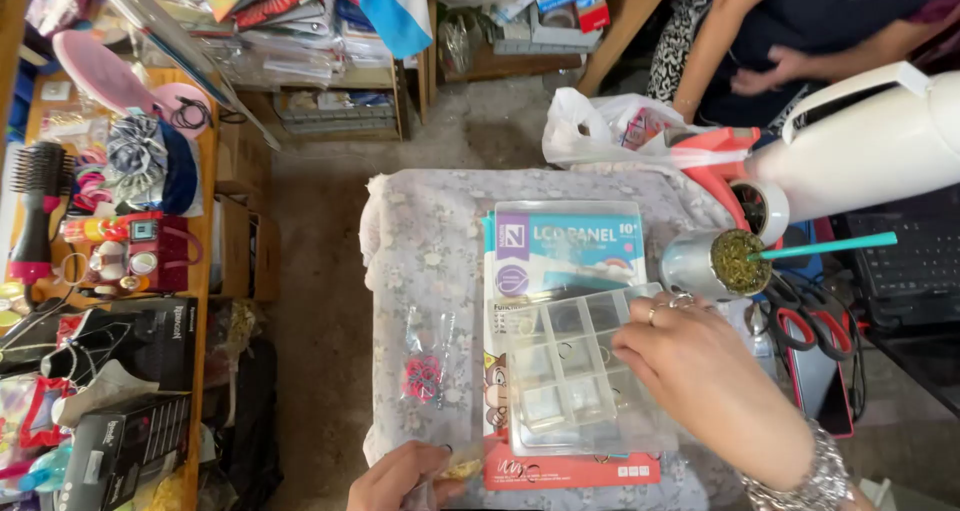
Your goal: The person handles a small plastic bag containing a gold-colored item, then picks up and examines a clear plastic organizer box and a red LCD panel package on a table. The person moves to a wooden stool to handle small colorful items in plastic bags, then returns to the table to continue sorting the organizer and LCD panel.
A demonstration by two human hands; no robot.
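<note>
The right hand (690, 356) comes in from the lower right and lies over the right-hand side of the clear compartment box (585, 376), and that is the relation that matters: the box sits directly under and to the left of the fingers (640, 339), which point left across the grid. The box's long axis runs from the near edge of the table (420, 241) away toward the far edge, tilted a little to the right, so the hand crosses it at roughly a right angle. The fingers are loosely curled and close together, tips on or just above the compartments; whether they pinch anything cannot be told from here (anything that small would not show).

The left hand (400, 476) sits lower, at the near table edge, well left of the box's bottom corner. Its fingers are closed around something small and yellowish (462, 468), partly out of frame. The right hand is clearly the nearer one to the box.

The box itself is transparent plastic, divided into square cells, with a few small ring-like bits visible inside. It rests on flat printed packaging (570, 256), on the floral cloth. Just left lies a little bag of pink pieces (425, 371). Beyond the right hand stands a metal cup of green herb (715, 263) with a teal straw (830, 245).
</note>
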